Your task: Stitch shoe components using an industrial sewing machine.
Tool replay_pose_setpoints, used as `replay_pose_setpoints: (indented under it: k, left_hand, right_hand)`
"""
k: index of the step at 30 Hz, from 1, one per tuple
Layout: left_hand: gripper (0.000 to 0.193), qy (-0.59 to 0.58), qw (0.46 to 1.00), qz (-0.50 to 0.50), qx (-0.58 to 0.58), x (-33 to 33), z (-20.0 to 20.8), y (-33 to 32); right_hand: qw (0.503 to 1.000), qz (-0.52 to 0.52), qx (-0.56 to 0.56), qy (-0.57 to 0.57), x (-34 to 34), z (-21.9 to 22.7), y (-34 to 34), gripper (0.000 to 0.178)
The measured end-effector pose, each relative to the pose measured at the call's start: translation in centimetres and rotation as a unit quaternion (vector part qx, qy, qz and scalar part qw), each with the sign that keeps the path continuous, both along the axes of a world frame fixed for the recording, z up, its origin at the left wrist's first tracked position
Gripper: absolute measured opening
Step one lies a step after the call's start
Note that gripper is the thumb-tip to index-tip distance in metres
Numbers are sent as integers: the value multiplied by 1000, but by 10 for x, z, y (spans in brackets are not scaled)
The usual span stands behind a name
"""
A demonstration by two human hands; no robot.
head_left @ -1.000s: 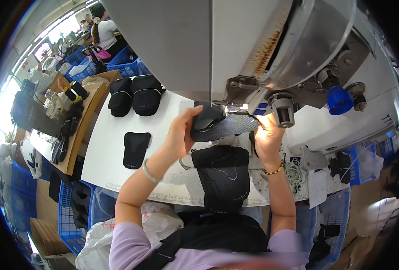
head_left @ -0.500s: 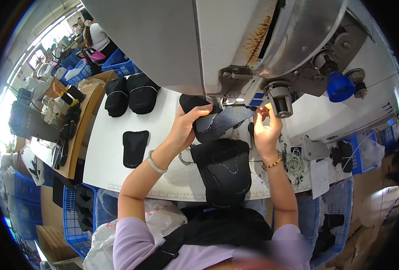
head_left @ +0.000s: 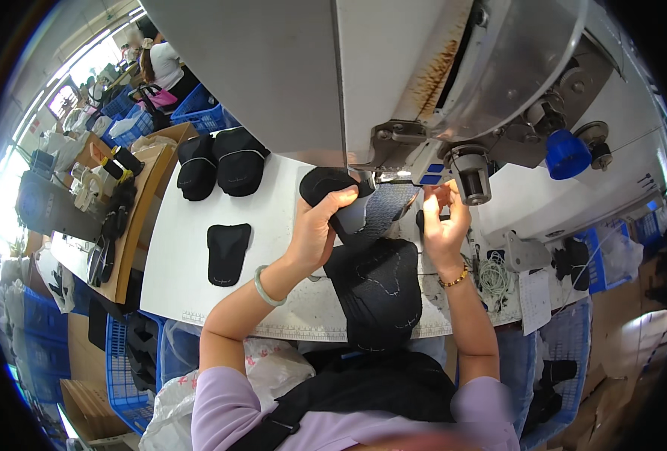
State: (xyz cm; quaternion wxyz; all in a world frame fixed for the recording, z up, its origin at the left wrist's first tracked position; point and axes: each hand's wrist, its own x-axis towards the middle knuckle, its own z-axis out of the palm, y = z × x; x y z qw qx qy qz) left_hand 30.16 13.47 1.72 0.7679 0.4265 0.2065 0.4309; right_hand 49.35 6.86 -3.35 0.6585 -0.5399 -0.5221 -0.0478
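Fingers (head_left: 342, 198) of the left hand (head_left: 311, 234) are closed on a black fabric piece (head_left: 384, 208) with a grey, mesh-textured face, the thumb lying flat on top and pointing toward the sewing machine (head_left: 269, 71). That piece is tilted just in front of the machine's needle area, its rounded black end to the left and its mesh part reaching right. The right hand (head_left: 446, 233) is near the mesh end, fingers curled and thumb raised close to them; whether they pinch anything cannot be told.

Below the held piece, a larger black panel (head_left: 375, 297) with pale stitch lines lies on the white bench (head_left: 179, 270), its lower end hanging past the ruler-marked front edge. The held piece overlaps its top in the view, though contact cannot be judged. To the left, a single black cutout (head_left: 228, 254) lies flat, and behind it two black bundles (head_left: 196, 169) (head_left: 241, 161), each with a light band, stand side by side. Right of the panel are a tangled pale cord (head_left: 493, 274) and a white paper sheet (head_left: 535, 301) draped over the bench edge. Under the bench's left side sit a white plastic bag (head_left: 277, 364) and a blue crate (head_left: 123, 376).
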Motion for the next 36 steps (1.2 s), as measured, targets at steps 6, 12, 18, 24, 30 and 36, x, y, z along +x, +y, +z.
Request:
replay_pose_setpoints:
  k: [6,12,18,24,30,36]
  left_hand:
    - [18,-26,999,24,-1,4,3,-10]
    - [9,-23,996,60,67,7,-4,-23]
    - [9,6,990,110,87,10,-3,-35]
    - [16,99,980,77,152,-5,4,-25]
    - [38,148,673,400,605,-42,-16,7]
    - [37,254,459,318,790,-31,-11,-2]
  right_hand:
    - [996,54,38,-58,-15,17,-11,10]
    - [993,110,-7,-42,-25,23,-20,21]
    - [949,251,-136,136,-34,26,-28,36]
    - [880,343,-186,271,-45,32,-32,33]
    - [867,344,-200,299,-48,40,-31,33]
    - [881,319,-205,281,-49,43,-34,33]
